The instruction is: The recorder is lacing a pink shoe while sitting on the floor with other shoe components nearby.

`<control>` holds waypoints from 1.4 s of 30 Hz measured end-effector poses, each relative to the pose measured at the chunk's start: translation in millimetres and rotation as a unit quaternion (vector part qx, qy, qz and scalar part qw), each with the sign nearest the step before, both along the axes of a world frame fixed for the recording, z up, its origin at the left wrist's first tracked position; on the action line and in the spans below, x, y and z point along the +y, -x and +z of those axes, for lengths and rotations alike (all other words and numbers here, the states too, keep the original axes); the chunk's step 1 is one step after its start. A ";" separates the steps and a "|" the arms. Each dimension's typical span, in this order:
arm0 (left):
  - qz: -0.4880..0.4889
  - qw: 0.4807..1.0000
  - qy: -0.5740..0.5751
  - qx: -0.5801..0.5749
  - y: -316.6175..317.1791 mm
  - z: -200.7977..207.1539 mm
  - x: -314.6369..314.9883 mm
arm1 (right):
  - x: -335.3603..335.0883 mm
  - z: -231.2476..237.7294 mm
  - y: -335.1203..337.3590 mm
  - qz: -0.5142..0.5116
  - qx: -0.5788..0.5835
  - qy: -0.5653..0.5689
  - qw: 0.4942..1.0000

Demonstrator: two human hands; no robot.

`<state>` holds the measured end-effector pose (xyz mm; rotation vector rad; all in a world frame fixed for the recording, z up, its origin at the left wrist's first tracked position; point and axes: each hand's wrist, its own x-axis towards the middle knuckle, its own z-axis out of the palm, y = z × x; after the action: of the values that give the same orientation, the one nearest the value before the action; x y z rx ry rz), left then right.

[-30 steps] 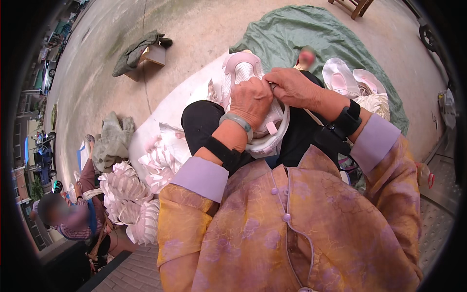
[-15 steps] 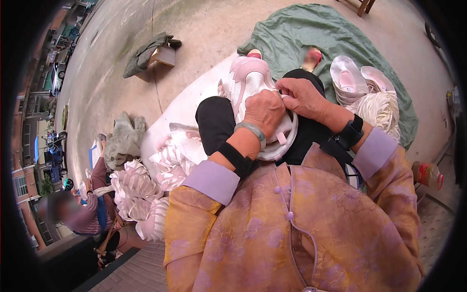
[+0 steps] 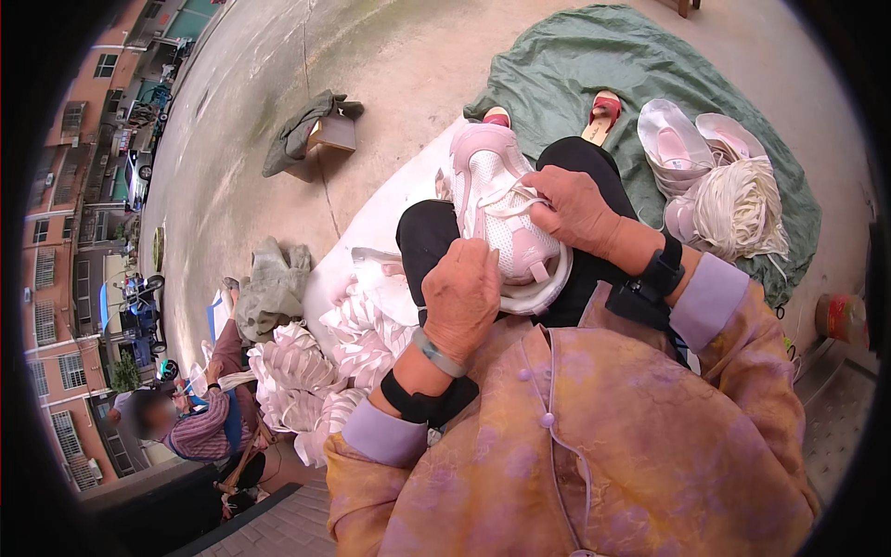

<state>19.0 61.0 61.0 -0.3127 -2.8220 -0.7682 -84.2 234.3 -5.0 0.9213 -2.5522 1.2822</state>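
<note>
A pink and white sneaker [image 3: 484, 169] with a mesh upper lies across my lap, its toe pointing away from me. White shoelace [image 3: 506, 199] runs loosely over its middle. My right hand [image 3: 577, 212] is closed at the sneaker's right side, thumb and finger pinching the lace. My left hand [image 3: 461, 290] is closed in a pinch low by the sneaker's left edge, where a strand of lace seems to lead; its fingertips are partly hidden. The sneaker rests between my black-trousered knees.
To the right, pale pink shoes [image 3: 670, 148] and a bundle of white laces [image 3: 740, 206] lie on a green cloth [image 3: 548, 70]. Several pink-white shoe pieces [image 3: 295, 367] are heaped at left. A box [image 3: 329, 139] with dark cloth stands further off. Another person [image 3: 209, 422] sits at far left.
My hands have parted: the left has come back toward me and to the left, uncovering the sneaker's laced middle. The right stays near its right side. The view has shifted slightly.
</note>
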 end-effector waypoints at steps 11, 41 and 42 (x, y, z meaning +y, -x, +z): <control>0.032 0.990 0.104 -0.085 69.3 -13.5 16.8 | -6.5 9.9 -6.9 -0.010 0.004 -0.010 1.000; 0.287 0.885 0.330 -0.161 -168.3 -71.4 -222.8 | 5.1 3.2 -14.3 -0.036 0.119 0.000 0.992; 0.323 0.855 0.366 -0.172 -206.1 -87.3 -253.0 | 1.8 4.1 -13.8 -0.031 0.121 0.003 0.992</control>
<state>225.0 -192.0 -26.3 0.7262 -3.0912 0.4540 -70.4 236.1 -0.9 0.9249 -2.3704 1.0872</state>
